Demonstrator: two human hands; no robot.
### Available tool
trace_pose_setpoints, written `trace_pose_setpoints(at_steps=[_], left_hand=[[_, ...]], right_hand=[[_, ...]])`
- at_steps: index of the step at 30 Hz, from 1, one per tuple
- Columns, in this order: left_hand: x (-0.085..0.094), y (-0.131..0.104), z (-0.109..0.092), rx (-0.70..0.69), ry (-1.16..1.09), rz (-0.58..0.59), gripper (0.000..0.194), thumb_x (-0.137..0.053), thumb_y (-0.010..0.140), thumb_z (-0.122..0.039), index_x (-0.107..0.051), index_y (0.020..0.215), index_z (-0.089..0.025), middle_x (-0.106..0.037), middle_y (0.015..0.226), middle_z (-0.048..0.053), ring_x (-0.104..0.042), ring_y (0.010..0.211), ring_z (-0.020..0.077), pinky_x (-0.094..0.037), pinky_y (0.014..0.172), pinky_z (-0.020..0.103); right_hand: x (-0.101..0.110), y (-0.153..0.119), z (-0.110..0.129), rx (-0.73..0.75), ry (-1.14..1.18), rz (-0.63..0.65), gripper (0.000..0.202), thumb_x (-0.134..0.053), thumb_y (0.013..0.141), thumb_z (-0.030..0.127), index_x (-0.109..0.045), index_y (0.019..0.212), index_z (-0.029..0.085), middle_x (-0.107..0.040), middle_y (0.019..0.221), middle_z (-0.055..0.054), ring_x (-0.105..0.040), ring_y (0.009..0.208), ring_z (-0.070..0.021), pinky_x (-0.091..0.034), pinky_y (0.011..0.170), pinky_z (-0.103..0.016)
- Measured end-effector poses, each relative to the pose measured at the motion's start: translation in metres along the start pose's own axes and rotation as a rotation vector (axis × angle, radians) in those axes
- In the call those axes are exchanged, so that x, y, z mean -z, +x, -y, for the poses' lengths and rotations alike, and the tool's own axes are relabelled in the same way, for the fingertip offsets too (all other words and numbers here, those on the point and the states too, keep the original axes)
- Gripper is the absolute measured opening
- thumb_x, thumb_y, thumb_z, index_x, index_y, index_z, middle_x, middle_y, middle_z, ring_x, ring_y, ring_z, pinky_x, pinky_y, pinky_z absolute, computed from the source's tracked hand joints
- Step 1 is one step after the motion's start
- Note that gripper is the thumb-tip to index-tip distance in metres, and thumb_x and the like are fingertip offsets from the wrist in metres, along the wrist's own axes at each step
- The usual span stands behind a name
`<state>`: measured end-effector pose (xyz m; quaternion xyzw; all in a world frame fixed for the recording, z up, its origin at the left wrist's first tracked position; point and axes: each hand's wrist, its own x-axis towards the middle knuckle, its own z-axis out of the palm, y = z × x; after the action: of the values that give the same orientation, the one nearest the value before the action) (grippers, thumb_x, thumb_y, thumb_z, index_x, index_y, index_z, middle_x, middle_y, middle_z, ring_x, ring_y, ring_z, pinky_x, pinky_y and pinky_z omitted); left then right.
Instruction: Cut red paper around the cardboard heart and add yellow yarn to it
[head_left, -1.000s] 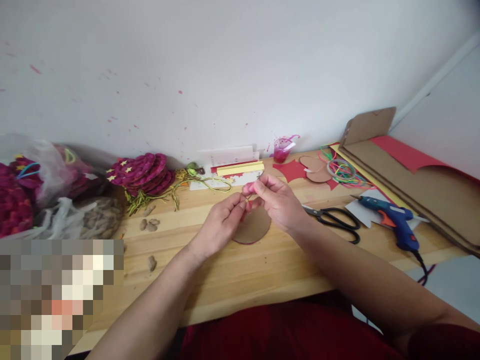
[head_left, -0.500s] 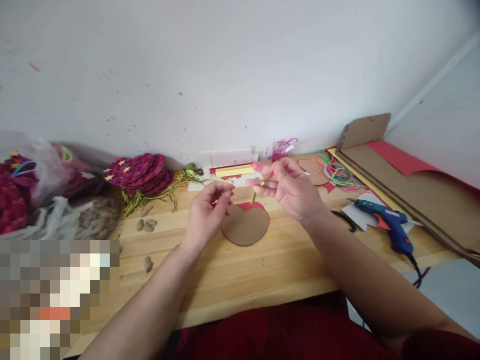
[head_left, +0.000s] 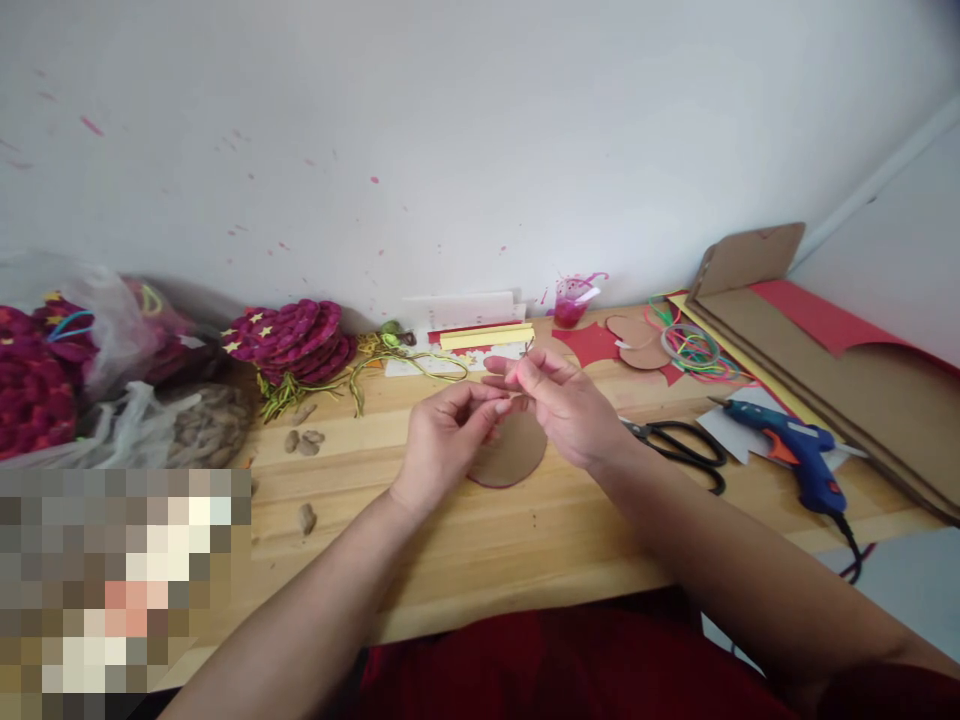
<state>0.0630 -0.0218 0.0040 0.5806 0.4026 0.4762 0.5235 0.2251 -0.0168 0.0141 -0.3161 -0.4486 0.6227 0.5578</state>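
My left hand (head_left: 442, 440) and my right hand (head_left: 566, 405) meet above the table, fingertips nearly touching. A thin strand of yarn (head_left: 528, 348) shows as a dark tip above my right fingers, which are pinched on it. The thumb and forefinger of my left hand are pressed together too; what lies between them is too small to make out. Below both hands lies a round cardboard disc (head_left: 510, 460) with a dark red edge, partly covered by them. Scissors (head_left: 679, 445) with black handles rest beside my right wrist.
A blue glue gun (head_left: 802, 455) lies at the right, near stacked cardboard (head_left: 840, 390). Behind are red paper (head_left: 592, 345), a cup of pink paint (head_left: 571, 303) and coloured cords (head_left: 694, 350). Purple braided discs (head_left: 292, 340), yellow-green yarn (head_left: 420, 360) and peanuts (head_left: 306, 518) occupy the left.
My hands have come together from apart, the left moving right and up. The yellow-green strand that dangled below my right hand is now mostly hidden. The view has shifted slightly.
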Motion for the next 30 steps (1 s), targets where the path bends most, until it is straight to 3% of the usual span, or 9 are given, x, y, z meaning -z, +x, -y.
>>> trace_pose_setpoints(at_steps=[4,8,17,21,27,30], left_hand=[[-0.001,-0.003,-0.006,-0.013,0.046,0.001,0.019,-0.072,0.088,-0.035,-0.072,0.088,-0.016,-0.066,0.066,0.0,-0.052,0.053,0.0067,-0.041,0.051,0.018],[-0.001,-0.003,-0.01,0.011,-0.005,-0.015,0.023,-0.075,0.086,-0.034,-0.067,0.098,-0.017,-0.066,0.061,-0.002,-0.051,0.05,0.0072,-0.04,0.049,0.018],[0.0,-0.001,-0.009,0.019,-0.008,-0.013,0.023,-0.078,0.083,-0.035,-0.064,0.085,-0.016,-0.066,0.062,-0.002,-0.051,0.05,0.0052,-0.04,0.05,0.016],[0.003,0.001,-0.006,0.105,-0.088,0.043,0.029,-0.079,0.083,-0.04,-0.064,0.087,-0.016,-0.067,0.063,-0.002,-0.051,0.049,0.005,-0.04,0.05,0.016],[0.01,0.006,-0.005,0.371,-0.199,0.201,0.037,-0.082,0.078,-0.046,-0.063,0.088,-0.016,-0.067,0.064,-0.001,-0.05,0.046,0.0054,-0.035,0.043,0.016],[0.015,0.009,-0.003,0.361,-0.126,0.193,0.037,-0.082,0.078,-0.045,-0.063,0.091,-0.015,-0.07,0.073,0.002,-0.055,0.053,0.0074,-0.043,0.049,0.018]], right_hand=[[0.001,0.002,0.001,0.0,0.058,-0.021,0.032,-0.081,0.08,0.05,-0.064,0.078,0.022,-0.073,0.096,-0.001,-0.07,0.087,-0.0148,-0.051,0.062,-0.021],[0.0,0.002,0.0,-0.011,0.116,-0.018,0.032,-0.084,0.078,0.047,-0.064,0.078,0.023,-0.073,0.094,0.0,-0.07,0.084,-0.0141,-0.051,0.06,-0.02],[0.002,0.002,0.002,-0.058,0.174,-0.038,0.034,-0.085,0.077,0.045,-0.061,0.079,0.022,-0.074,0.093,0.001,-0.072,0.083,-0.0134,-0.05,0.058,-0.019],[0.0,0.001,0.006,-0.045,0.201,-0.035,0.037,-0.086,0.076,0.046,-0.059,0.079,0.022,-0.075,0.092,0.001,-0.074,0.084,-0.0141,-0.053,0.06,-0.019],[0.006,0.003,0.016,-0.016,0.18,-0.029,0.04,-0.085,0.077,0.05,-0.054,0.081,0.024,-0.075,0.092,0.003,-0.076,0.086,-0.0164,-0.06,0.072,-0.026],[0.012,0.006,0.02,0.01,0.132,-0.077,0.043,-0.085,0.076,0.052,-0.052,0.082,0.024,-0.075,0.096,0.002,-0.076,0.089,-0.0172,-0.061,0.079,-0.03]])
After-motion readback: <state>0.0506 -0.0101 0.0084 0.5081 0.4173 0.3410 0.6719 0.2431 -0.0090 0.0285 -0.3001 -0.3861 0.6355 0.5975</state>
